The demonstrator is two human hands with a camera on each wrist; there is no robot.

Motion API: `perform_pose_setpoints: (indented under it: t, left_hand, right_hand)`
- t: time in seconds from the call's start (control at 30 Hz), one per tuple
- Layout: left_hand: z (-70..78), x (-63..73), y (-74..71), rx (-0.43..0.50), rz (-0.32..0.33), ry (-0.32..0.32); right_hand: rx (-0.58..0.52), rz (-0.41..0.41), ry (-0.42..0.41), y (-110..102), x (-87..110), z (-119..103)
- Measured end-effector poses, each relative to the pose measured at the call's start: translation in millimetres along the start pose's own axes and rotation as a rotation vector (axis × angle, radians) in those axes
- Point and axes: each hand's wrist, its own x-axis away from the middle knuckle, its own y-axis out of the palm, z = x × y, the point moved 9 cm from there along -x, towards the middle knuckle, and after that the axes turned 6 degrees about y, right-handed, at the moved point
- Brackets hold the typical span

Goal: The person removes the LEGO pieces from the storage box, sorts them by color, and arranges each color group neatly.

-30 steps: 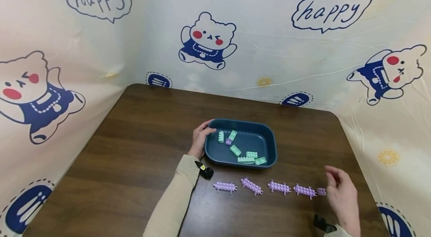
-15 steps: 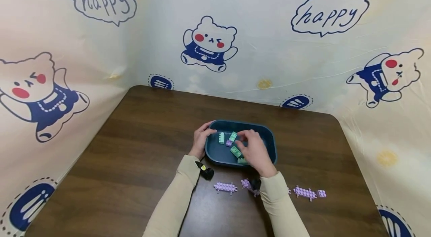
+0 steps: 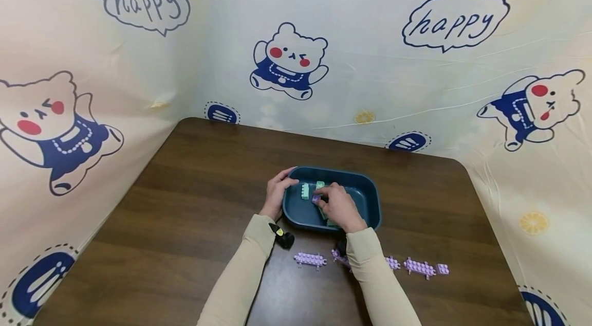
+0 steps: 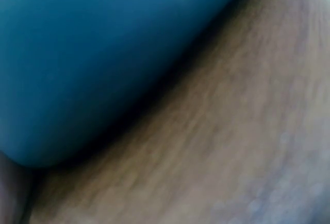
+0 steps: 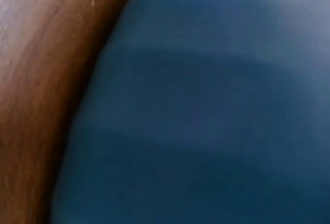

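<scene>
In the head view my left hand [image 3: 275, 193] grips the left rim of a dark blue tray [image 3: 356, 176], thumb over the edge. My right hand [image 3: 341, 206] reaches down into the tray, with thumb and forefinger pinching a small purple building brick [image 3: 316, 199]. A mint green brick [image 3: 305, 191] lies left of those fingertips, and a second green brick [image 3: 320, 184] is just behind them. More green bricks are partly or wholly hidden under the right hand. Both wrist views show just the blurred tray wall [image 4: 93, 59] and wood.
In front of the tray, a row of purple brick assemblies lies on the brown table [image 3: 194, 202]: one at the left [image 3: 310, 259], others partly covered by the right sleeve [image 3: 381, 274]. Past the rightmost assembly [image 3: 419, 267] sits a small purple brick [image 3: 442, 269]. A printed curtain [image 3: 351, 69] surrounds the table.
My right hand has left the small purple brick at the row's right end, crossed left into the tray, and closed on another purple brick. The left hand keeps its hold on the tray.
</scene>
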Motion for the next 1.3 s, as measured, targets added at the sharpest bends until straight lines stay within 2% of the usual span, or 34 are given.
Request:
perform_pose_setpoints:
  t: [0.17, 0.43, 0.67, 0.8, 0.97, 1.3]
  left_hand:
    - [0.8, 0.3, 0.6, 0.011, 0.006, 0.000]
    - [1.2, 0.3, 0.8, 0.004, -0.006, 0.001]
    - [1.6, 1.4, 0.4, -0.011, -0.004, -0.002]
    - [2.9, 1.7, 1.5, -0.009, -0.007, 0.005]
    - [2.7, 1.9, 1.3, -0.011, -0.002, 0.011]
    - [0.1, 0.5, 0.1, -0.019, 0.002, 0.002]
  right_hand:
    - [-0.004, 0.002, 0.012, -0.7, -0.7, 1.3]
    - [-0.014, -0.041, 0.015, 2.8, -1.3, 3.0]
    - [0.049, -0.038, 0.006, 4.1, -0.9, 3.4]
    - [0.047, -0.005, 0.027, -0.5, 2.2, 5.7]
    - [-0.057, 0.055, 0.071, -13.1, 8.3, 10.3]
    - [-0.113, 0.155, 0.069, -29.4, 16.3, 14.7]
